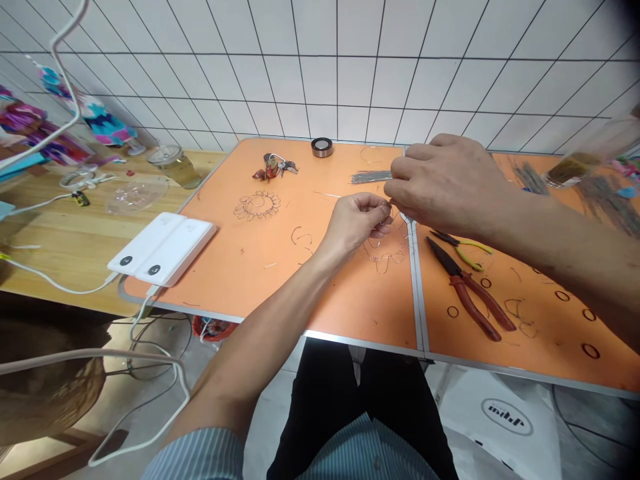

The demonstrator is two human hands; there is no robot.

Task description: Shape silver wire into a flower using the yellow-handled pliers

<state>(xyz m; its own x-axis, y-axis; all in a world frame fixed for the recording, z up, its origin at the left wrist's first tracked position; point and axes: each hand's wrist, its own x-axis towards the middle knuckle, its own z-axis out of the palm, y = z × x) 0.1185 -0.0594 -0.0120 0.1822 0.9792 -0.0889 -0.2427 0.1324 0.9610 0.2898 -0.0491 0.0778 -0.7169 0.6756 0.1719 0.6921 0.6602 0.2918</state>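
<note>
My left hand (356,223) is closed in a pinch on a thin wire ring (385,255) with looped, petal-like edges, which hangs just above the orange table. Right beside those fingertips, my right hand (440,177) is closed too, pinching wire at the ring's upper side; its fingertips are partly hidden behind the knuckles. A similar looped wire ring (257,205) lies flat to the left. Beyond the hands rests a bundle of straight wires (370,177). Red-handled pliers (467,287) and smaller yellow-handled pliers (463,248) lie below my right forearm.
On the orange table (240,280) are a roll of black tape (322,147), keys (283,165), wire scraps (301,235) and several dark small rings (591,351). A white power bank (163,248) with cables sits left. Jars (175,165) stand at both sides, before a tiled wall.
</note>
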